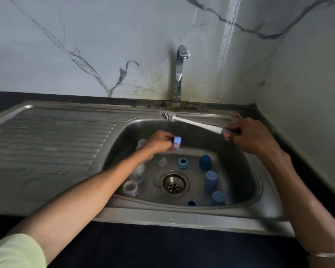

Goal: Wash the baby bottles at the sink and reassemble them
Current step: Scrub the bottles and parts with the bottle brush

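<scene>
My left hand (160, 142) reaches into the steel sink (246, 171) and grips a small light-blue bottle part (177, 141) above the basin's back. My right hand (249, 137) holds the grey handle of a white bottle brush (191, 122), whose bristle head lies over the sink's rear rim. On the basin floor lie clear bottles (138, 174), a clear bottle neck (131, 188), a clear teat (162, 162), a blue ring (183, 163), a dark blue cap (205, 161) and two lighter blue caps (210, 179).
The chrome tap (180, 72) stands behind the basin; no water is seen running. The drain (174, 183) sits mid-basin. A ribbed draining board (46, 144) spreads to the left. Marble-patterned walls close the back and right. Another blue ring (191, 203) lies by the front wall.
</scene>
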`<state>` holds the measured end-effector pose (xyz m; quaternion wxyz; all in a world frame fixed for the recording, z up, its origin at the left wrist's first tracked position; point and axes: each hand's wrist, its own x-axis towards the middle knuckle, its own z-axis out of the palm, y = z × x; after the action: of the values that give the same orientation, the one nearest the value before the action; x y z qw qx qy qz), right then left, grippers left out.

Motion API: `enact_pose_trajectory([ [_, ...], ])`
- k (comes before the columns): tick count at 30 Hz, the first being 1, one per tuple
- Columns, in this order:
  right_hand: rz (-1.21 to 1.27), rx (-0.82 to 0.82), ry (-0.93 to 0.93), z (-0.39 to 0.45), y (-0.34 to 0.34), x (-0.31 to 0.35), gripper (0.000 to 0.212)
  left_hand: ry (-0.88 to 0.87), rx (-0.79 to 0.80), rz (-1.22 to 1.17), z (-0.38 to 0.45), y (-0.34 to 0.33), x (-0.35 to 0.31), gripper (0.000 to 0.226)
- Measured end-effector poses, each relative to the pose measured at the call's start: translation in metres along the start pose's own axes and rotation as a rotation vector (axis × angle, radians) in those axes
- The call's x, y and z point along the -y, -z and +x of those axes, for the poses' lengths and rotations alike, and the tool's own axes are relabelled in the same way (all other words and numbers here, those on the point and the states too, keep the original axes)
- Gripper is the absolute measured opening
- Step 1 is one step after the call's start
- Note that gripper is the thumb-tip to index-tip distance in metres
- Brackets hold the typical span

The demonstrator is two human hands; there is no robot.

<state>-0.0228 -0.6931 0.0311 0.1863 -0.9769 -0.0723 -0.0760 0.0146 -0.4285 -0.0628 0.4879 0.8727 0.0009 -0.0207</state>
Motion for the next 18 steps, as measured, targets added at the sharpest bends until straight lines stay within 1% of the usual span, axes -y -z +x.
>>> enact_pose_trajectory([
  [2,-0.012,0.021,0.022,-0.001,0.002,0.002,0.023,0.145,-0.022,-0.395,-0.012,0.027,0.004,0.036],
  [3,-0.007,0.025,0.034,-0.002,0.004,0.004,0.025,0.186,-0.043,-0.549,-0.018,0.039,0.008,0.037],
  [4,0.002,0.027,0.047,-0.003,0.005,0.005,0.026,0.204,-0.069,-0.625,-0.023,0.05,0.012,0.036],
  [8,0.008,0.052,0.14,-0.011,0.005,0.016,0.026,0.182,-0.157,-0.739,-0.044,0.083,0.021,0.033],
  [11,0.001,0.044,0.202,-0.015,0.002,0.025,0.027,0.157,-0.151,-0.935,-0.057,0.095,0.018,0.018],
  [13,-0.014,0.036,0.224,-0.016,-0.001,0.028,0.027,0.143,-0.132,-1.03,-0.061,0.1,0.014,0.016],
  [15,-0.008,0.008,0.229,-0.017,-0.004,0.029,0.026,0.13,-0.119,-1.028,-0.061,0.101,0.013,0.015],
  [18,0.022,-0.076,0.206,-0.022,-0.006,0.033,0.029,0.121,-0.098,-0.891,-0.056,0.098,0.016,0.02],
])
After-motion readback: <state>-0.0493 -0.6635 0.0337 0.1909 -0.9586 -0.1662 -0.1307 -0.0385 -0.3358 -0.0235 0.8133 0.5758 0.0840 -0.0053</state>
